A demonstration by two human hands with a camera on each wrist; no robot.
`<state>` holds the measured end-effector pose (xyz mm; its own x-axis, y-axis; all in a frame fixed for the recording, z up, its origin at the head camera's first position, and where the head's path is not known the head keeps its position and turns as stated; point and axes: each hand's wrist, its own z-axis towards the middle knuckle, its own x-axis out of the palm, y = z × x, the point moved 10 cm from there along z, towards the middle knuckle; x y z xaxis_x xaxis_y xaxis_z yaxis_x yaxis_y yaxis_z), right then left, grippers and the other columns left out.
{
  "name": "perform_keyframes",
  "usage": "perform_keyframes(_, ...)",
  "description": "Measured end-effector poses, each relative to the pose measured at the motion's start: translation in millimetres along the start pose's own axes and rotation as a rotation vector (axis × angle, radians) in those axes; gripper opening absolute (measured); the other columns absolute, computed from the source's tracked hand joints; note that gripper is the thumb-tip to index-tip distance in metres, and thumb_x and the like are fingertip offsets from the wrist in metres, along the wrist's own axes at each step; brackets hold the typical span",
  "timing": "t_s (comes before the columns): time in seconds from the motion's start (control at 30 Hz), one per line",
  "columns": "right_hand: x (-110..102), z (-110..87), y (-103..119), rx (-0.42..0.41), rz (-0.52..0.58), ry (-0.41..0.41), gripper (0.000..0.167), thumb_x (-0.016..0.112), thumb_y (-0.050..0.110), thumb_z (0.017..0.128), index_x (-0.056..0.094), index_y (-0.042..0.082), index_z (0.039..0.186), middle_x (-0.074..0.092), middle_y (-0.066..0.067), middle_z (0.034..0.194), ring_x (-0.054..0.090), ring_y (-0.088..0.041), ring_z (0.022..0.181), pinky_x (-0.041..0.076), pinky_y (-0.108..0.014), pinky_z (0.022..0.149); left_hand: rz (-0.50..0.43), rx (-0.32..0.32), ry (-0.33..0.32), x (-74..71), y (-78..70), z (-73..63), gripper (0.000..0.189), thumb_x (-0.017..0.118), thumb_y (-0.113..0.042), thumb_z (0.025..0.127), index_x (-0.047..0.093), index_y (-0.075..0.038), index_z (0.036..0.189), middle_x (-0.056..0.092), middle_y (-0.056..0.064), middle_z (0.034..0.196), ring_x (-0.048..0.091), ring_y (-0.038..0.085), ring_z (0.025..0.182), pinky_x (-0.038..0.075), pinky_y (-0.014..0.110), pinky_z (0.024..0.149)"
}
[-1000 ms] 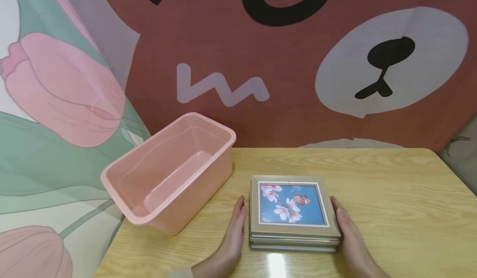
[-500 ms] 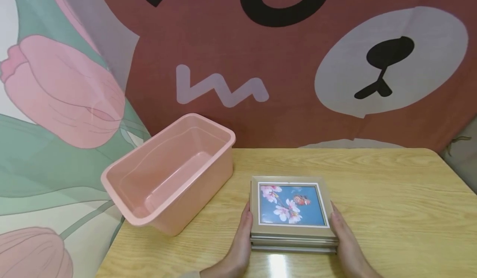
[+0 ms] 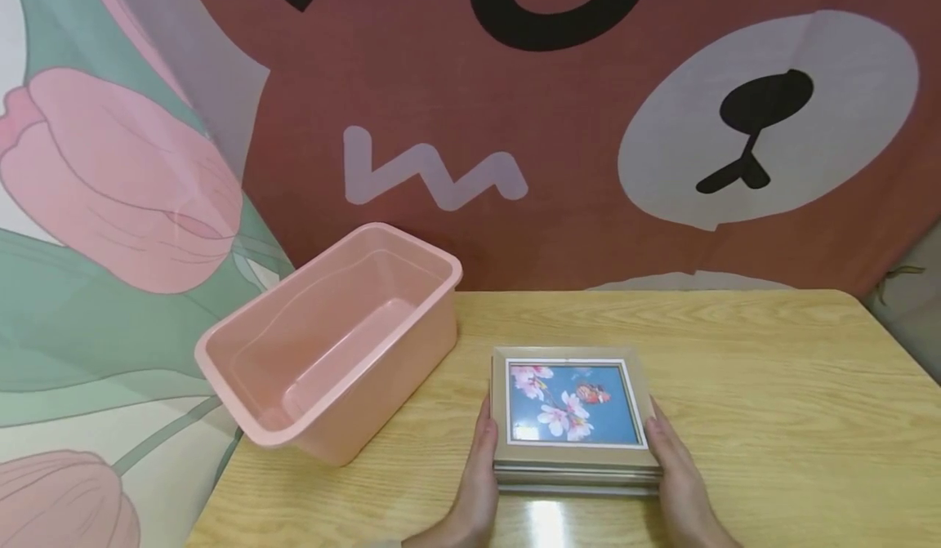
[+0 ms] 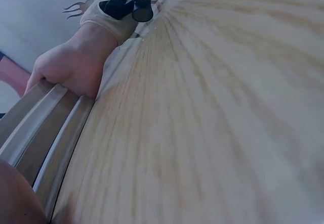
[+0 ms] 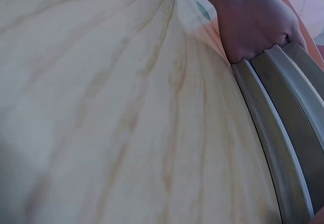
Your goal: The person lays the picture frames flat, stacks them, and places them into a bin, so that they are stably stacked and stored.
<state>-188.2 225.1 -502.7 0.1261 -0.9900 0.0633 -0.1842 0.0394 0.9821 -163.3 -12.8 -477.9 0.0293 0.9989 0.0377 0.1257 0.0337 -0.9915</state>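
A stack of picture frames lies on the wooden table, its layers nearly flush at the sides. The top frame has a beige border round a picture of pink blossoms on blue. My left hand presses against the stack's left side, and my right hand against its right side. Both hands lie along the edges with straight fingers, partly hidden beside the frames. In the left wrist view, the heel of my right hand meets the frames' edges low over the tabletop. My left hand does the same in the right wrist view.
To the left of the stack stands a pink plastic bin with nothing in it. A bear-print cloth hangs behind the wooden table, and a tulip-print cloth hangs at the left.
My hands have closed in from both sides. The left moved right from a gap beside the stack to its edge. The lower frames, which stuck out at the right, now line up better.
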Motion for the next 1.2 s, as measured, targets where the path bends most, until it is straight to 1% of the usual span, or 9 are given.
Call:
perform_keyframes(0.13, 1, -0.1, 0, -0.002, 0.029, 0.005, 0.071, 0.021, 0.046, 0.117, -0.003, 0.011, 0.174, -0.012, -0.012, 0.182, -0.019, -0.034, 0.166, -0.024, -0.055, 0.131, 0.002, -0.009, -0.004, -0.9, 0.1, -0.1, 0.069, 0.019, -0.041, 0.118, 0.002, -0.004, 0.173, -0.005, 0.022, 0.181, -0.011, 0.049, 0.165, -0.013, 0.075, 0.126)
perform_keyframes(0.3, 4, -2.5, 3, -0.008, 0.068, 0.019, 0.071, 0.021, 0.046, 0.118, -0.004, 0.01, 0.173, -0.013, -0.011, 0.182, -0.021, -0.034, 0.166, -0.025, -0.056, 0.129, -0.038, -0.016, 0.005, -0.6, -4.0, -1.6, 0.067, 0.02, -0.039, 0.118, 0.0, -0.005, 0.173, -0.007, 0.021, 0.181, -0.013, 0.048, 0.165, -0.015, 0.074, 0.126)
perform_keyframes(0.5, 6, -3.7, 11, -0.049, 0.097, 0.021, 0.07, 0.022, 0.044, 0.118, -0.002, 0.01, 0.174, -0.011, -0.009, 0.182, -0.018, -0.031, 0.167, -0.023, -0.043, 0.132, -0.074, -0.009, 0.009, -1.7, -13.0, -2.1, 0.069, 0.022, -0.04, 0.118, -0.001, -0.004, 0.173, -0.009, 0.02, 0.181, -0.016, 0.046, 0.165, -0.018, 0.073, 0.126)
perform_keyframes(0.67, 8, -5.5, 13, -0.052, 0.114, 0.032, 0.07, 0.022, 0.043, 0.118, -0.004, 0.009, 0.173, -0.012, -0.009, 0.182, -0.019, -0.031, 0.166, -0.022, -0.04, 0.132, -0.016, 0.022, 0.006, -5.5, -21.0, -2.1, 0.069, 0.023, -0.037, 0.118, 0.003, 0.001, 0.171, -0.003, 0.023, 0.181, -0.009, 0.047, 0.166, -0.012, 0.07, 0.129)
perform_keyframes(0.77, 10, -6.5, 12, -0.043, 0.133, 0.045, 0.069, 0.022, 0.043, 0.118, -0.003, 0.011, 0.174, -0.011, -0.01, 0.182, -0.014, -0.025, 0.168, -0.008, -0.024, 0.134, 0.039, 0.069, -0.002, -10.7, -29.3, -2.2, 0.069, 0.027, -0.035, 0.118, 0.009, 0.007, 0.169, 0.007, 0.027, 0.179, 0.0, 0.049, 0.166, -0.005, 0.067, 0.131)
perform_keyframes(0.87, 11, -6.4, 13, -0.046, 0.155, 0.056, 0.067, 0.023, 0.042, 0.119, -0.001, 0.014, 0.174, -0.007, -0.008, 0.183, 0.009, 0.0, 0.164, 0.016, -0.007, 0.124, 0.088, 0.094, -0.016, -16.7, -36.8, -2.6, 0.068, 0.031, -0.034, 0.118, 0.014, 0.008, 0.169, 0.016, 0.028, 0.178, 0.009, 0.048, 0.166, 0.002, 0.066, 0.132)
perform_keyframes(0.97, 12, -6.1, 19, -0.075, 0.193, 0.064, 0.064, 0.025, 0.037, 0.119, 0.001, 0.014, 0.174, 0.004, -0.007, 0.184, 0.035, 0.008, 0.149, 0.036, -0.01, 0.115, 0.117, 0.107, -0.024, -20.8, -43.2, -1.9, 0.066, 0.036, -0.032, 0.118, 0.018, 0.005, 0.169, 0.021, 0.027, 0.177, 0.016, 0.047, 0.165, 0.009, 0.061, 0.133)
perform_keyframes(1.1, 8, -6.0, 26, -0.091, 0.189, 0.035, 0.063, 0.026, 0.034, 0.119, 0.005, 0.012, 0.174, 0.014, -0.013, 0.181, 0.046, 0.008, 0.138, 0.044, -0.01, 0.106, 0.104, 0.136, -0.005, -20.9, -50.5, -0.1, 0.064, 0.04, -0.027, 0.117, 0.018, 0.0, 0.17, 0.021, 0.025, 0.178, 0.02, 0.046, 0.165, 0.017, 0.054, 0.132)
perform_keyframes(1.2, 5, -5.4, 27, -0.061, 0.161, 0.01, 0.064, 0.028, 0.035, 0.119, 0.006, 0.012, 0.175, 0.01, -0.017, 0.181, 0.044, 0.012, 0.136, 0.043, -0.008, 0.104, 0.088, 0.166, 0.002, -21.7, -54.6, 1.7, 0.063, 0.043, -0.021, 0.116, 0.018, -0.001, 0.17, 0.021, 0.025, 0.178, 0.023, 0.046, 0.164, 0.023, 0.05, 0.132)
